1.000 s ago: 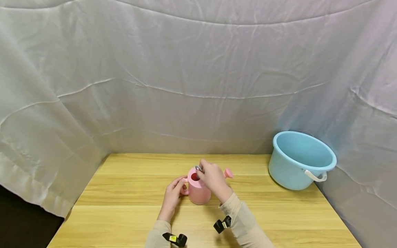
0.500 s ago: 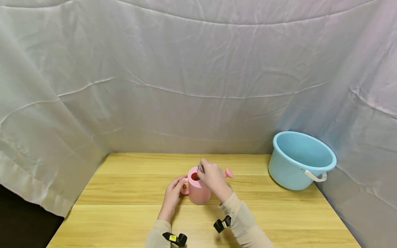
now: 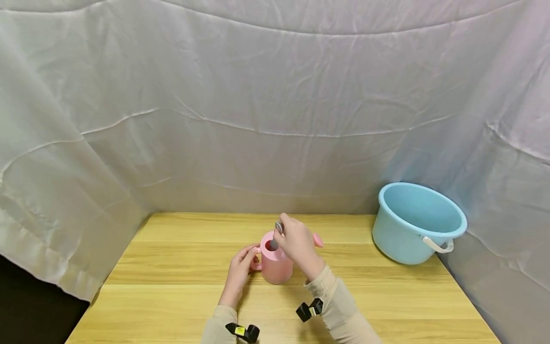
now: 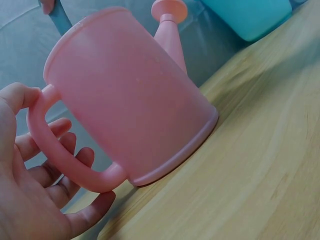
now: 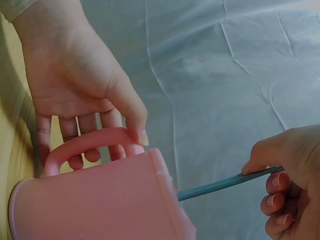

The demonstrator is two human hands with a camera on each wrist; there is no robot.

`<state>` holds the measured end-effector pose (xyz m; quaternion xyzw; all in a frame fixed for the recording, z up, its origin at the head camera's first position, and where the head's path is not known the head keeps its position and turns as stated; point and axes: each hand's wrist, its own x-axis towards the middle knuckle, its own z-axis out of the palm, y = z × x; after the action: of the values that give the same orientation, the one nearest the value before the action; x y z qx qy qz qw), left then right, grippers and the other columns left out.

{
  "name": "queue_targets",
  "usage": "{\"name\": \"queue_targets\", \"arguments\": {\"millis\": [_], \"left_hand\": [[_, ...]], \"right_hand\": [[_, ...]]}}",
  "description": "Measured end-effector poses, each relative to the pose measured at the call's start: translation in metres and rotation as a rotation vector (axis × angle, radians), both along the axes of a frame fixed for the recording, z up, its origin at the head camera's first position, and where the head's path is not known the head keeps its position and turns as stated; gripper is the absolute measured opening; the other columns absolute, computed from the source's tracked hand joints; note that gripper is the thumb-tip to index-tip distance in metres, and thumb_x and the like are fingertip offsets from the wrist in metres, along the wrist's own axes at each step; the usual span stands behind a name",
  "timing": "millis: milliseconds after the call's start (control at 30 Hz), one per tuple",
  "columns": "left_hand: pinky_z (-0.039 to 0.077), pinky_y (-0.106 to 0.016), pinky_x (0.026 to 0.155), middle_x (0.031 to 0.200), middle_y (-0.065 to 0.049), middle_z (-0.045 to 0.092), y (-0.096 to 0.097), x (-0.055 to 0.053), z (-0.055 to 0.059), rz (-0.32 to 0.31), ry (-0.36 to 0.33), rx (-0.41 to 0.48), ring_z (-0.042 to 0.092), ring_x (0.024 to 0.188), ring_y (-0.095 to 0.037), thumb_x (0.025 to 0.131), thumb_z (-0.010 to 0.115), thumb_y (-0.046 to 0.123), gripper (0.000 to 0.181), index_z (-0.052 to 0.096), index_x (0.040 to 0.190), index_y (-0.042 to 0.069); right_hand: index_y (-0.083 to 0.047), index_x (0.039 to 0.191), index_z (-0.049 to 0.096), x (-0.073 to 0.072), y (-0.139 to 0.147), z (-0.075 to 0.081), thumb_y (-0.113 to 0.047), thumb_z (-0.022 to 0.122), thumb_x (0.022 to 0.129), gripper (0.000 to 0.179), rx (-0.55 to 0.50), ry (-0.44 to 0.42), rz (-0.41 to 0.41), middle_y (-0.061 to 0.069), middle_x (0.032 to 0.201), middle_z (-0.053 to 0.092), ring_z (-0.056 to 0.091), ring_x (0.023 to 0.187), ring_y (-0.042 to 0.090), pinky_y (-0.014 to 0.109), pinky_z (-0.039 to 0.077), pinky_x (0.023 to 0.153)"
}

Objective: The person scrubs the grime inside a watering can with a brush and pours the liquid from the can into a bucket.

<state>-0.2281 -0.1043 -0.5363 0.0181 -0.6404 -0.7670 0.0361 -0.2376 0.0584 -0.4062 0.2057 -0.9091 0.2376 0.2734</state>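
A pink watering can [image 3: 277,268] stands upright on the wooden table, its spout with a rose pointing to the right. My left hand [image 3: 237,274] grips the can's handle [image 4: 50,142], the thumb at its top and the fingers loosely curled behind it. Over the can's round opening, my right hand [image 3: 298,243] pinches a slim blue-grey handle [image 5: 225,184] between thumb and curled fingers. That handle slants down into the opening, so its lower end is hidden inside the can.
A light blue bucket [image 3: 397,239] with a white carry handle [image 3: 437,245] stands at the table's back right corner. Pale grey cloth [image 3: 275,95] hangs behind the table [image 3: 180,267] and at both sides.
My right hand has risen slightly, drawing the blue-grey handle a little up out of the opening. The left hand and the watering can have stayed almost in place.
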Motion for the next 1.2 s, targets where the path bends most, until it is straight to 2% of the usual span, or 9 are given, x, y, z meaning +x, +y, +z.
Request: {"name": "queue_targets", "arguments": {"millis": [400,467,500,633,700,733,1000,1100,1200], "left_hand": [[0.061,-0.036,0.073,0.081,-0.006,0.056,0.0,0.0,0.0,0.003,-0.008,0.004,0.06,0.068,-0.016,0.097,0.06,0.027,0.039,0.063,0.122,-0.003],[0.061,-0.036,0.073,0.081,-0.006,0.056,0.0,0.001,0.0,0.003,-0.008,0.003,0.06,0.068,-0.016,0.096,0.061,0.029,0.04,0.063,0.122,-0.002],[0.061,-0.038,0.075,0.081,-0.007,0.057,0.0,0.002,0.004,0.0,-0.012,0.001,0.061,0.068,-0.016,0.097,0.06,0.028,0.04,0.063,0.122,-0.003],[0.06,-0.038,0.076,0.081,-0.007,0.057,0.0,0.003,0.005,-0.003,-0.017,0.005,0.06,0.069,-0.017,0.097,0.06,0.027,0.039,0.063,0.122,-0.002],[0.06,-0.038,0.076,0.081,-0.007,0.057,0.0,0.002,0.004,-0.006,-0.019,0.004,0.06,0.069,-0.016,0.097,0.06,0.027,0.039,0.063,0.122,-0.003],[0.06,-0.036,0.074,0.081,-0.006,0.056,0.0,0.0,0.0,-0.005,-0.015,0.007,0.059,0.068,-0.015,0.097,0.06,0.028,0.04,0.063,0.122,-0.003],[0.06,-0.037,0.073,0.08,-0.006,0.056,0.001,0.0,0.0,-0.005,-0.007,0.013,0.06,0.069,-0.015,0.097,0.059,0.026,0.039,0.063,0.123,-0.002],[0.061,-0.038,0.074,0.081,-0.005,0.056,0.001,0.001,0.0,-0.003,-0.008,0.01,0.059,0.069,-0.016,0.098,0.059,0.027,0.038,0.063,0.122,-0.002],[0.061,-0.038,0.075,0.081,-0.005,0.056,0.001,0.001,0.001,-0.002,-0.005,0.007,0.059,0.07,-0.015,0.098,0.059,0.027,0.038,0.063,0.122,-0.002]], "right_hand": [[-0.014,0.072,0.047,0.0,0.002,-0.007,-0.009,0.07,0.079,0.025,-0.007,-0.059,-0.014,-0.004,0.06,0.043,0.039,0.054,0.011,0.02,0.027,0.045],[-0.014,0.074,0.049,0.0,0.002,-0.009,-0.01,0.07,0.08,0.022,0.005,-0.089,-0.014,-0.004,0.06,0.045,0.039,0.053,0.01,0.019,0.028,0.044],[-0.014,0.075,0.05,0.0,0.002,-0.01,-0.011,0.07,0.081,0.021,0.013,-0.105,-0.013,-0.004,0.06,0.045,0.04,0.053,0.01,0.019,0.028,0.044],[-0.014,0.077,0.053,-0.001,0.001,-0.014,-0.014,0.069,0.084,0.018,0.049,-0.171,-0.001,-0.003,0.059,0.047,0.04,0.052,0.01,0.019,0.028,0.044],[-0.014,0.077,0.052,-0.001,0.0,-0.017,-0.015,0.069,0.084,0.019,0.055,-0.197,0.004,-0.002,0.059,0.047,0.04,0.052,0.011,0.02,0.028,0.044],[-0.013,0.078,0.052,-0.002,0.0,-0.018,-0.015,0.069,0.084,0.019,0.054,-0.211,0.006,-0.002,0.059,0.047,0.04,0.052,0.011,0.02,0.028,0.044],[-0.007,0.1,0.059,-0.004,0.0,-0.018,-0.009,0.068,0.084,0.018,-0.028,-0.326,0.064,-0.001,0.059,0.051,0.043,0.049,0.008,0.017,0.033,0.042],[-0.007,0.099,0.062,-0.005,0.0,-0.016,-0.01,0.069,0.084,0.017,-0.04,-0.382,0.093,-0.001,0.061,0.053,0.044,0.051,0.007,0.016,0.035,0.044],[-0.007,0.092,0.063,-0.006,0.0,-0.014,-0.016,0.073,0.084,0.016,-0.031,-0.406,0.11,-0.001,0.064,0.056,0.048,0.054,0.007,0.016,0.038,0.045]]}}
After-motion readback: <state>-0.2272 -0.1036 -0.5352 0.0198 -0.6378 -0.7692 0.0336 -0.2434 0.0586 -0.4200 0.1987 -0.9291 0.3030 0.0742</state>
